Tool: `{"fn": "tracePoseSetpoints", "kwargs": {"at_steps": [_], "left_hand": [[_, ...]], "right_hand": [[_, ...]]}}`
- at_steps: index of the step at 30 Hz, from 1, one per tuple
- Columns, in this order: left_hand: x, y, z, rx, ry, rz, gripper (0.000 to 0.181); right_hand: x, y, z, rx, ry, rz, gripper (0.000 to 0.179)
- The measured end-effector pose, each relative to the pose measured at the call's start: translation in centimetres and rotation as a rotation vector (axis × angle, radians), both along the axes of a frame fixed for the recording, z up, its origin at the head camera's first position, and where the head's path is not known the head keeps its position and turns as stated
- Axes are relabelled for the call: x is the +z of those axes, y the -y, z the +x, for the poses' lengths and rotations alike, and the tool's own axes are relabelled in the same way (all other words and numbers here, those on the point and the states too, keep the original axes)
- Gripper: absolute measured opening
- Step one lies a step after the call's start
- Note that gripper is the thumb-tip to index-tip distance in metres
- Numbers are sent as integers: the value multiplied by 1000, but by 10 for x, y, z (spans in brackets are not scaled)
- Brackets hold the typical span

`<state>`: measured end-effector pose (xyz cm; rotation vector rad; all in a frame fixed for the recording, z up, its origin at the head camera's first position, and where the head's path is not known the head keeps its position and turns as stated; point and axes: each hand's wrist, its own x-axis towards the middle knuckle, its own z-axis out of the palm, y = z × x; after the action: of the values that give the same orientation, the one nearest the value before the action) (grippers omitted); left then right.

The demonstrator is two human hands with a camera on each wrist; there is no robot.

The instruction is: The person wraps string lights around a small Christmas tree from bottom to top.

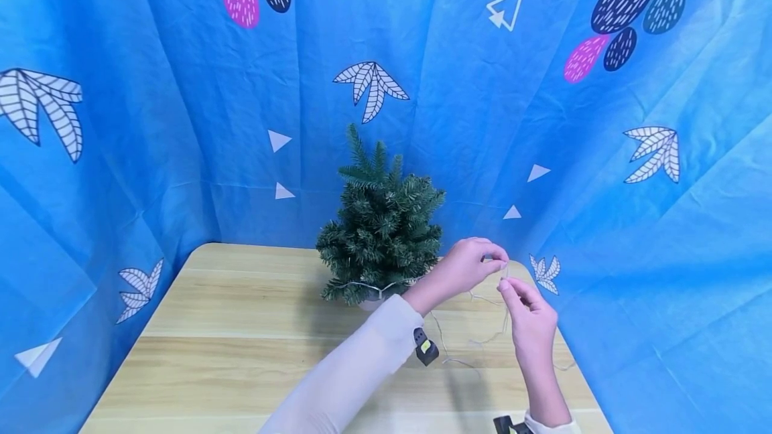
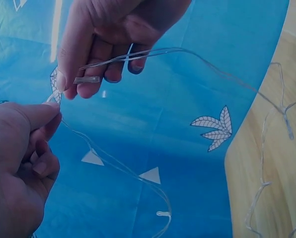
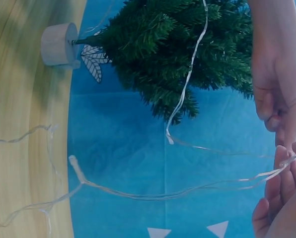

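Between the fingertips of my left hand [image 1: 464, 266] I pinch a thin clear string-light wire, just right of the small artificial Christmas tree [image 1: 382, 226]. Close below, my right hand [image 1: 533, 320] pinches the same string lights [image 3: 187, 196], thumb against fingers. The two hands nearly touch in the left wrist view, where a small clear bulb [image 2: 87, 79] sticks out beside the right fingers. Part of the string crosses the tree's lower front branches. From the hands, doubled strands hang down to the table. The tree's pale round base [image 3: 58, 44] is mostly hidden in the head view.
Loose loops of the string lie on the light wooden table [image 1: 229, 327], right of the tree and near the right edge. A blue patterned cloth [image 1: 253, 86] hangs behind the table and along both sides. Each wrist wears a small black camera [image 1: 425, 347].
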<state>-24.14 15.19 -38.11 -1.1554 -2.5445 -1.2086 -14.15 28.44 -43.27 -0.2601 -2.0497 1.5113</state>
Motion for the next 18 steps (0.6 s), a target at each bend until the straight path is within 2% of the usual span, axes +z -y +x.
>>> {"fn": "tracePoseSetpoints", "kwargs": {"at_steps": [6, 11, 14, 18], "left_hand": [[10, -4, -7, 39, -28, 8, 13], [21, -3, -17, 75, -46, 26, 12], [29, -1, -24, 104, -31, 46, 12], [40, 1, -30, 136, 27, 76, 12]], "right_hand": [[-2, 0, -1, -10, 9, -16, 33], [-5, 2, -1, -26, 15, -15, 31], [-6, 4, -1, -35, 18, -23, 31], [-6, 8, 0, -46, 14, -53, 32]]}}
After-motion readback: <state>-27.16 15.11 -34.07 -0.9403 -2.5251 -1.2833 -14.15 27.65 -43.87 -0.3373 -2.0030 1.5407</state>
